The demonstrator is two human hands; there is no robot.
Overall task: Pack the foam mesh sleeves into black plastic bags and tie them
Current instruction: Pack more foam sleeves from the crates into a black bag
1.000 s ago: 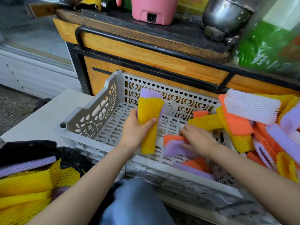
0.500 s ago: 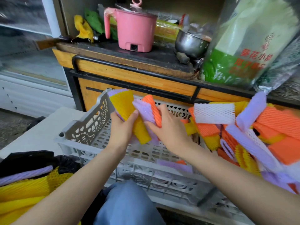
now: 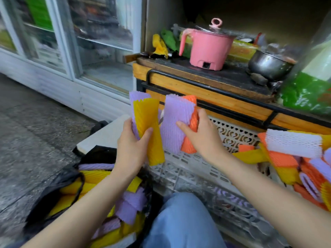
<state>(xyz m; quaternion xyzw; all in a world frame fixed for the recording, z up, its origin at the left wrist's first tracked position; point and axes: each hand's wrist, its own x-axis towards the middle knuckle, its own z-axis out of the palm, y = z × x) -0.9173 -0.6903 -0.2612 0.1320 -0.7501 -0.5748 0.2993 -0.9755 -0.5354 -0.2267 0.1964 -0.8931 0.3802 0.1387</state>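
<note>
The job looks partway done: the black plastic bag (image 3: pixel 68 176) at 8 o'clock gapes open and untied, already holding yellow and purple foam mesh sleeves (image 3: pixel 130 203), while a loose pile of sleeves (image 3: pixel 293 158) at 3 to 4 o'clock waits by the grey crate (image 3: pixel 188 167). At centre the left hand (image 3: pixel 130 147) grips a yellow sleeve (image 3: pixel 148 126) with a purple one behind it, and the right hand (image 3: pixel 198 138) pinches a purple sleeve (image 3: pixel 173 122) and an orange sleeve (image 3: pixel 190 133) together above the crate. A wooden counter (image 3: pixel 206 90) at 1 o'clock carries a pink pot (image 3: pixel 207 47) and a steel pot (image 3: pixel 266 66), well apart from the work; only the person's knee (image 3: pixel 180 221) at 6 o'clock sits near the bag, and I judge the way clear.
</note>
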